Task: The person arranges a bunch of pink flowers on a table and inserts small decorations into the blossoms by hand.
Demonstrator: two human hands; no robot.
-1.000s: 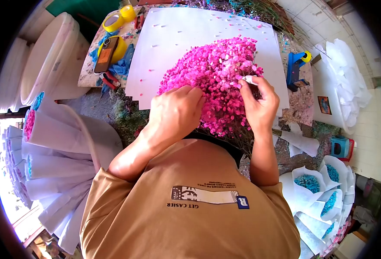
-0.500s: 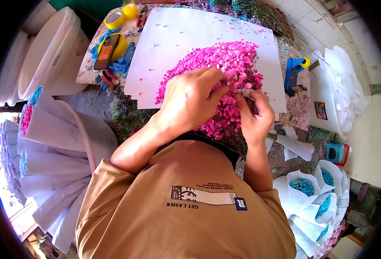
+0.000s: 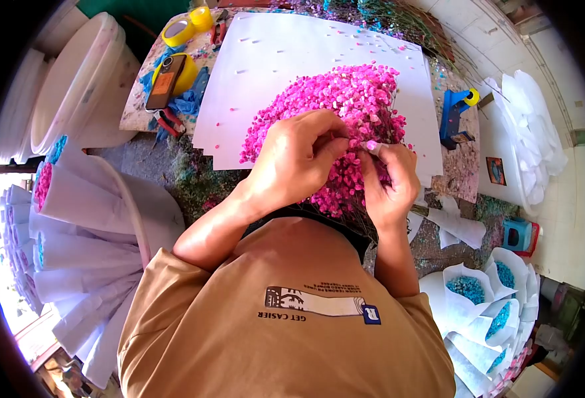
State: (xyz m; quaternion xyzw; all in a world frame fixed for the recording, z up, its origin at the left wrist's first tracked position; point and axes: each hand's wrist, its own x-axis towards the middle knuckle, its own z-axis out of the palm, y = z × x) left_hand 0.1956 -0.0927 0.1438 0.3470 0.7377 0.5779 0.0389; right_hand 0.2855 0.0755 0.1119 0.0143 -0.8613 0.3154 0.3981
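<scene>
A large bunch of pink baby's breath (image 3: 349, 93) lies over the near part of a white paper sheet (image 3: 266, 46), its thin stems pointing toward my body. My left hand (image 3: 299, 156) is closed over the middle of the bunch, thumb and fingers pinched among the blossoms. Close beside it, my right hand (image 3: 392, 179) pinches at the flowers with thumb and index finger. A small pale bit shows at the right index fingertip; I cannot tell whether it is a blossom or a finger wrap. The fingertips of both hands nearly meet.
Left on the table are a phone (image 3: 166, 83), yellow tape rolls (image 3: 178, 31) and red-handled pliers (image 3: 170, 123). A blue tape dispenser (image 3: 450, 119) stands right. Wrapped bouquets (image 3: 465, 288) fill the lower right; more paper-wrapped bunches (image 3: 87, 186) stand left. Loose dried stems (image 3: 418, 30) lie at the back.
The whole view has shifted slightly. Both hands stay at the same part of the bunch, with the fingertips making small movements among the blossoms.
</scene>
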